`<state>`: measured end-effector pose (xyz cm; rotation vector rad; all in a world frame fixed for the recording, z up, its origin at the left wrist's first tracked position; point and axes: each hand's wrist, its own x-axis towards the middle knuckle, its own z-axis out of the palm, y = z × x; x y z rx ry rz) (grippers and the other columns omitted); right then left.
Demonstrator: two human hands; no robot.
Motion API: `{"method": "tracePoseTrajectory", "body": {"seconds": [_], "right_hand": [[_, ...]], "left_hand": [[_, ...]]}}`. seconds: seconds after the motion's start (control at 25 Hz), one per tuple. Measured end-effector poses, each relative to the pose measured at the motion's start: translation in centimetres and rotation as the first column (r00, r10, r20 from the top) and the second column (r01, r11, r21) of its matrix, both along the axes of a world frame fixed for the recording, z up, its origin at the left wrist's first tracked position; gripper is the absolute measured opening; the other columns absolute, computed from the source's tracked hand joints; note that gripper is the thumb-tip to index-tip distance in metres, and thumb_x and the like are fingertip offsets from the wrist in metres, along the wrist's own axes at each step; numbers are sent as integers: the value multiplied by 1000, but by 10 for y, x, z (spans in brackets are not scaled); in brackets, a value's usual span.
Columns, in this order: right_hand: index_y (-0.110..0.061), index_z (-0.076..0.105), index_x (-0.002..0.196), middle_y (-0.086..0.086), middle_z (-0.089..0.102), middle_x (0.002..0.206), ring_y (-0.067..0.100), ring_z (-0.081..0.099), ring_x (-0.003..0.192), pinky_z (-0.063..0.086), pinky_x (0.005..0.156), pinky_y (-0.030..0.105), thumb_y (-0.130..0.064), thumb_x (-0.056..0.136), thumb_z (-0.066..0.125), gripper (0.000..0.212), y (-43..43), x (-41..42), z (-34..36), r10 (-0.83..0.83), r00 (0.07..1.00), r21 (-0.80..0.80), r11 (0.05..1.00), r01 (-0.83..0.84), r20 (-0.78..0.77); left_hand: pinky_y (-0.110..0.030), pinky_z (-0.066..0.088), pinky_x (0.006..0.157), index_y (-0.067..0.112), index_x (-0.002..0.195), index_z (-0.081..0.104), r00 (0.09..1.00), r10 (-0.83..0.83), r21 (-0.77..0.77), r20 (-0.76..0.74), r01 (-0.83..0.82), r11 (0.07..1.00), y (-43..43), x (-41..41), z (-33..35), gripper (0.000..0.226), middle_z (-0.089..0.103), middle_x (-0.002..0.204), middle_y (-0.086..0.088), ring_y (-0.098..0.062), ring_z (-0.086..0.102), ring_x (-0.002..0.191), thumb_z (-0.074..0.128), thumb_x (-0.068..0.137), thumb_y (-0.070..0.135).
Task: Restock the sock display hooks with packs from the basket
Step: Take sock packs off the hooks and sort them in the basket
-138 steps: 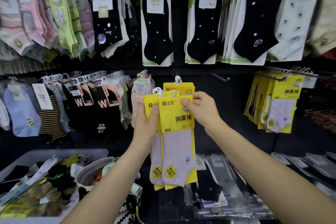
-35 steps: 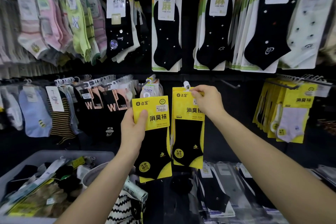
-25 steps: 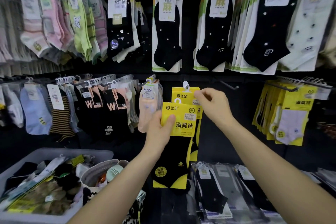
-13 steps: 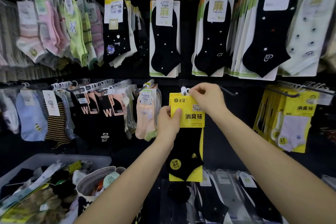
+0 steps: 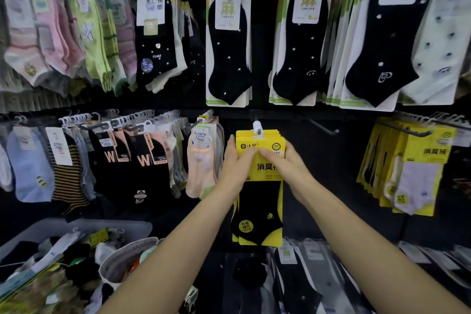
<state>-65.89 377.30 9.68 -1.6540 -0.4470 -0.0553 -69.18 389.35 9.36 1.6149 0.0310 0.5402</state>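
A stack of yellow sock packs point(image 5: 260, 211) with black socks hangs from a white-tipped hook point(image 5: 257, 127) in the middle of the lower display row. My left hand point(image 5: 235, 166) grips the stack's left edge, fingers across the yellow card. From the right, my right hand point(image 5: 285, 163) presses on the same card, its fingertips meeting the left ones. The grey basket point(image 5: 84, 224) with loose sock packs sits at the lower left.
Peach socks point(image 5: 201, 168) hang just left of the stack, black "W" socks point(image 5: 142, 160) further left. An empty black hook point(image 5: 323, 126) juts out to the right. More yellow packs point(image 5: 413, 166) hang at far right. Black sock cards fill the upper row.
The pack from my left hand has gone onto the hook with the others. Both hands have come together on the front card, right hand down from the hook tip.
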Motion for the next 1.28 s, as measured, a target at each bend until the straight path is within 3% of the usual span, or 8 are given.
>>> {"method": "tracePoseTrajectory", "body": {"seconds": [0.2, 0.36, 0.6, 0.76, 0.96, 1.04, 1.16, 1.28], "right_hand": [[-37, 47, 107, -6, 66, 103, 12, 64, 99, 53, 81, 28, -21, 88, 64, 30, 7, 17, -12, 134, 991, 152, 980, -128, -30], [-20, 32, 139, -2, 63, 113, 16, 61, 109, 49, 96, 39, -22, 88, 64, 60, 14, 27, -13, 108, 994, 151, 983, -103, -26], [-17, 13, 149, 7, 57, 130, 23, 53, 122, 40, 106, 49, -18, 87, 65, 81, 15, 39, -23, 108, 994, 94, 990, -107, 0], [-12, 16, 148, 9, 46, 141, 25, 41, 132, 33, 111, 47, -23, 92, 58, 71, 11, 36, -32, 66, 997, 11, 998, -66, 39], [-15, 31, 140, 1, 51, 132, 17, 46, 126, 38, 100, 28, -23, 99, 44, 44, 6, 9, -51, 64, 993, -84, 995, -56, 96], [-15, 21, 147, 0, 41, 145, 16, 37, 134, 33, 110, 34, -30, 98, 45, 57, -3, 1, -60, 70, 996, -140, 988, -62, 53], [-16, 7, 151, 4, 22, 156, 17, 25, 142, 23, 116, 37, -35, 95, 48, 72, -31, -27, -103, 75, 994, -218, 972, -91, -82], [-18, 14, 149, 6, 32, 150, 13, 39, 130, 32, 102, 23, -33, 96, 47, 65, -70, -70, -175, 73, 964, -319, 935, -155, -254]], "left_hand": [[-38, 49, 82, 13, 108, 56, 995, -75, -62, 60, 79, 995, 7, 16, 1, 30, 62, 95, -4, -21, 59, 92, 43, 80, 16], [-36, 51, 79, 22, 96, 57, 994, -80, -74, 76, 86, 994, 13, 30, 3, 28, 63, 90, -1, -18, 62, 86, 37, 87, 4], [-16, 52, 61, 23, 102, 57, 979, -154, -84, 130, 166, 983, 18, 35, -18, 34, 72, 81, 14, 0, 67, 75, 33, 90, 3], [-25, 55, 76, 14, 115, 57, 988, -104, -100, 112, 115, 988, 13, 35, -29, 33, 70, 101, 0, -12, 66, 91, 34, 93, 7], [-12, 49, 76, 15, 120, 53, 999, -19, -70, 51, 23, 997, 0, 18, -49, 28, 66, 103, 6, -4, 62, 96, 38, 96, 15], [-25, 45, 96, 13, 132, 45, 1000, -16, -95, -15, 15, 995, 2, 5, -57, 37, 59, 125, 0, -13, 54, 116, 37, 97, 21], [-18, 29, 102, 18, 145, 28, 994, 37, -55, -100, -43, 998, 3, -37, -109, 48, 37, 146, 5, -5, 35, 130, 38, 99, 29], [-21, 23, 105, 23, 147, 22, 950, 46, 3, -310, -48, 999, -2, -92, -196, 54, 26, 150, 9, -7, 24, 138, 42, 98, 35]]}}
